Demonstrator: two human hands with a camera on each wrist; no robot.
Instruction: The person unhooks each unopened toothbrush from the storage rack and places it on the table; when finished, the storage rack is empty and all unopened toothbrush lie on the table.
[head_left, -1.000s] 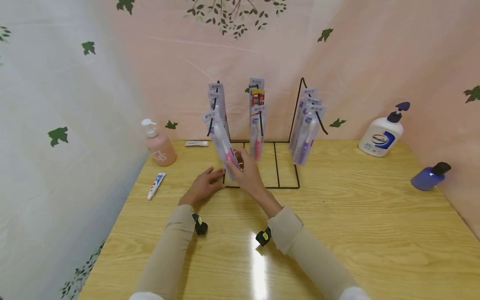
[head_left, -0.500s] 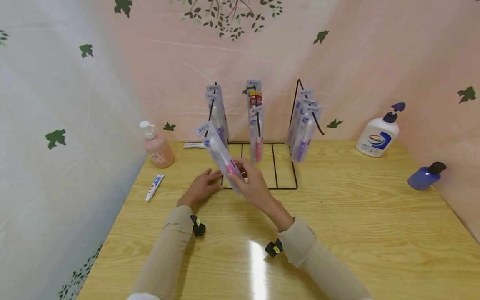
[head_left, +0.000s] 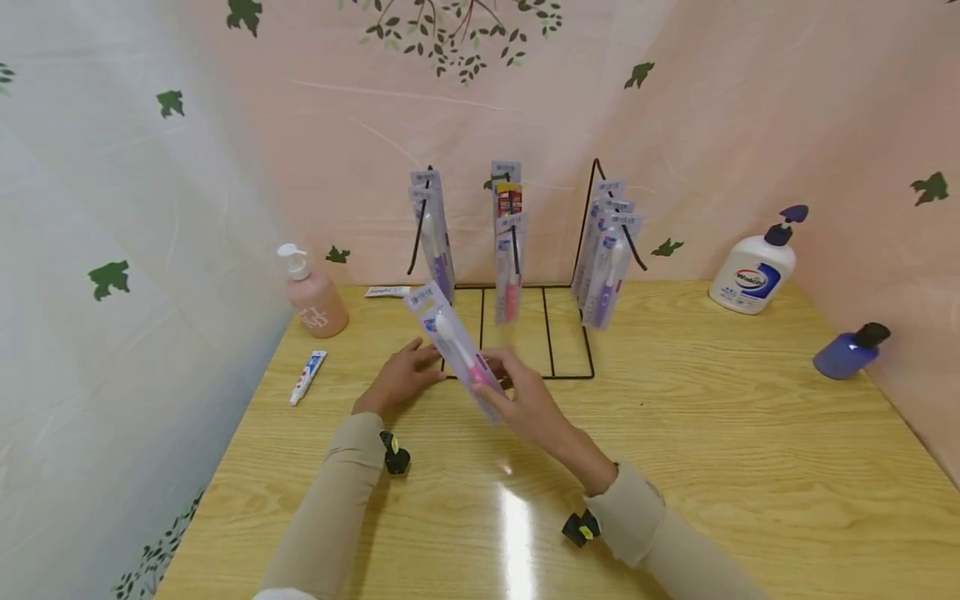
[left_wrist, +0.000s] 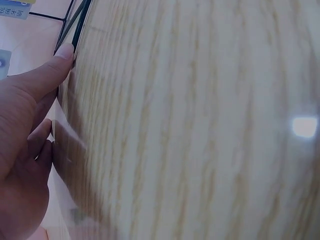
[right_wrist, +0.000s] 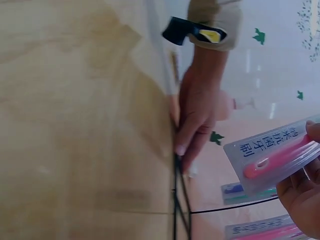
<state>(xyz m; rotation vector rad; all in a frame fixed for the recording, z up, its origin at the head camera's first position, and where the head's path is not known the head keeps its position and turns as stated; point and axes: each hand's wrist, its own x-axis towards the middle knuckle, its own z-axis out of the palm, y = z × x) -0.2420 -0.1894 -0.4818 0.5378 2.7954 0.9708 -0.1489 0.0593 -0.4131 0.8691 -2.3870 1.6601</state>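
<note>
Right hand: the right hand (head_left: 534, 407) was closed in a pinch on a toothbrush pack (head_left: 453, 346), thumb in front and fingers behind.
Toothbrush pack: it was held in the air above the front of the rack's base, its top leaning to the left; being pinched at the lower end, the punched top was left uncovered, presumably so that it could be passed clear of the wire.
Left hand: the left hand (head_left: 405, 377) was rested at the front left corner of the base, thumb against the wire; whether the wire was gripped or only pressed could not be told. The frame was probably being steadied by it, as thin wire would tip or slide easily.
Wire rack: the wire rack (head_left: 573, 377) was stood on the table (head_left: 712, 467), its base lying flat under three raised arms.
Hung packs: purple-handled packs (head_left: 438, 246) were hung on the left arm, a pink-handled pack (head_left: 511, 275) in front on the middle one, and purple-handled packs (head_left: 606, 279) on the right, fronts forward, likely for easy reading.
Left side: a pink pump bottle (head_left: 317, 302) and a toothpaste tube (head_left: 307, 377) were set.
Right side: a white pump bottle (head_left: 752, 273) and a blue bottle (head_left: 846, 357) were placed well apart from the rack.
</note>
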